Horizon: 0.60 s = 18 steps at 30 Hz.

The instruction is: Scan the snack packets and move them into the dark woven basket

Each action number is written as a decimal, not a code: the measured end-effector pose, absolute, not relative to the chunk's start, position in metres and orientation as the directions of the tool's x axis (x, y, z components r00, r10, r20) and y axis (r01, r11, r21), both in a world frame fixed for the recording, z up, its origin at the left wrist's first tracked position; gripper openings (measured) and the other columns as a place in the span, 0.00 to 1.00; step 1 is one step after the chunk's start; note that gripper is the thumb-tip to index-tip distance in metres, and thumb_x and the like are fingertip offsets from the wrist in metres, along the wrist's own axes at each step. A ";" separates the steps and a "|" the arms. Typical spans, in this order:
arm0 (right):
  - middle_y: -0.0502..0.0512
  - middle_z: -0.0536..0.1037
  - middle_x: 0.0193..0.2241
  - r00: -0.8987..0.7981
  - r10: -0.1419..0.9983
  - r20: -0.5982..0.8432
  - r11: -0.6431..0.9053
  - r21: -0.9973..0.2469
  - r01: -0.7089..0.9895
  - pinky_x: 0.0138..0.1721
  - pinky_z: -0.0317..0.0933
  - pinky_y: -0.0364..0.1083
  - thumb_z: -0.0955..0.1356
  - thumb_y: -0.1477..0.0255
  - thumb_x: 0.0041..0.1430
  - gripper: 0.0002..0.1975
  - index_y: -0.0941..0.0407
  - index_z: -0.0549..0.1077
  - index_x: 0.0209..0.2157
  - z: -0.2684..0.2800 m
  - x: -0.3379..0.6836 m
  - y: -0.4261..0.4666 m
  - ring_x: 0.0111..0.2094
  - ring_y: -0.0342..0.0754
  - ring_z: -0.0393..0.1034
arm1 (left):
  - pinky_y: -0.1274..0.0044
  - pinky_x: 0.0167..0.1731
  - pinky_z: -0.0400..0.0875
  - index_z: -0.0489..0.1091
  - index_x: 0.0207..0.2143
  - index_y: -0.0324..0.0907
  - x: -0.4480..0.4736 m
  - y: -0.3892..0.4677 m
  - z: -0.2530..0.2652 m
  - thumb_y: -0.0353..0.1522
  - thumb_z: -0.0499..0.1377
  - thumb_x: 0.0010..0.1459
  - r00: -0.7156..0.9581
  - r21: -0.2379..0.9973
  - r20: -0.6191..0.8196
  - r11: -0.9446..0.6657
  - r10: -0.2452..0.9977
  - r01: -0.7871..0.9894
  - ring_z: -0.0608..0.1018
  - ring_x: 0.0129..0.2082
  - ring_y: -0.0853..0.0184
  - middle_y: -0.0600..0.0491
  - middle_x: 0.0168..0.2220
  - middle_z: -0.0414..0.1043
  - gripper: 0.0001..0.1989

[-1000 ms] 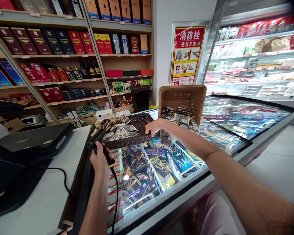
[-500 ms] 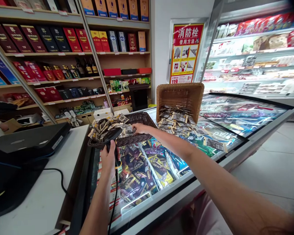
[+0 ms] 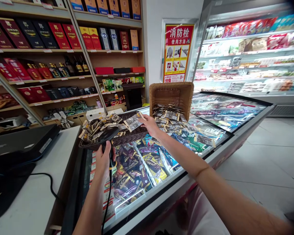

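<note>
My left hand (image 3: pixel 105 157) is wrapped round the handle of a black barcode scanner (image 3: pixel 109 133), whose cord hangs down over the freezer. Between the fingers of my right hand (image 3: pixel 149 124) is a small clear-and-tan snack packet (image 3: pixel 133 122), raised above a dark brown wicker basket (image 3: pixel 122 141). Many similar packets (image 3: pixel 95 128) are heaped in that basket's left part, just behind the scanner head. To the right, a tan wicker basket (image 3: pixel 171 92) lies tipped on its side, with more packets (image 3: pixel 172 116) spilling from its mouth onto the glass.
Both baskets rest on a glass-topped chest freezer (image 3: pixel 186 178) stocked with bagged goods. At left stands a white counter (image 3: pixel 26 195) carrying a black machine (image 3: pixel 22 140) and a cable. Boxed goods fill the shelves (image 3: pixel 63 52) behind; a lit refrigerated display (image 3: pixel 247 62) stands at right.
My right hand has lifted out of the dark basket with a packet and moved right. The scanner stays in my left hand. The whole view has shifted slightly.
</note>
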State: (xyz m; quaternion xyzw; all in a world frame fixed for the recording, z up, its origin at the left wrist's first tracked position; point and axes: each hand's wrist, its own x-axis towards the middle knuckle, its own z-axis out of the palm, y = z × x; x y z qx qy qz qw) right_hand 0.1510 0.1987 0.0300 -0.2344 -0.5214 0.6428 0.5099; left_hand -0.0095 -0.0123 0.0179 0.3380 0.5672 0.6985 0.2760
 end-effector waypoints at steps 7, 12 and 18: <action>0.41 0.67 0.23 -0.117 0.973 0.197 0.122 -0.877 -0.465 0.20 0.51 0.42 0.81 0.56 0.43 0.22 0.54 0.76 0.33 0.001 0.204 0.186 0.19 0.37 0.54 | 0.81 0.15 0.57 0.65 0.33 0.45 0.004 -0.012 0.012 0.62 0.71 0.46 -0.432 0.994 0.085 -0.105 0.898 -0.022 0.66 0.15 0.75 0.61 0.22 0.68 0.34; 0.39 0.60 0.21 -0.014 0.988 0.156 0.129 -0.863 -0.488 0.18 0.50 0.43 0.80 0.55 0.45 0.24 0.52 0.66 0.26 -0.006 0.206 0.196 0.17 0.37 0.51 | 0.82 0.17 0.56 0.64 0.31 0.44 0.020 -0.013 0.008 0.63 0.70 0.47 -0.334 0.997 0.071 -0.072 0.940 0.010 0.65 0.15 0.76 0.59 0.23 0.70 0.35; 0.40 0.58 0.21 0.017 0.992 0.121 0.115 -0.879 -0.464 0.18 0.52 0.44 0.78 0.57 0.51 0.23 0.51 0.62 0.26 -0.004 0.212 0.199 0.18 0.38 0.51 | 0.82 0.18 0.56 0.65 0.32 0.43 0.027 -0.014 0.005 0.63 0.68 0.50 -0.279 1.000 0.017 -0.014 0.960 0.015 0.65 0.16 0.76 0.59 0.23 0.70 0.34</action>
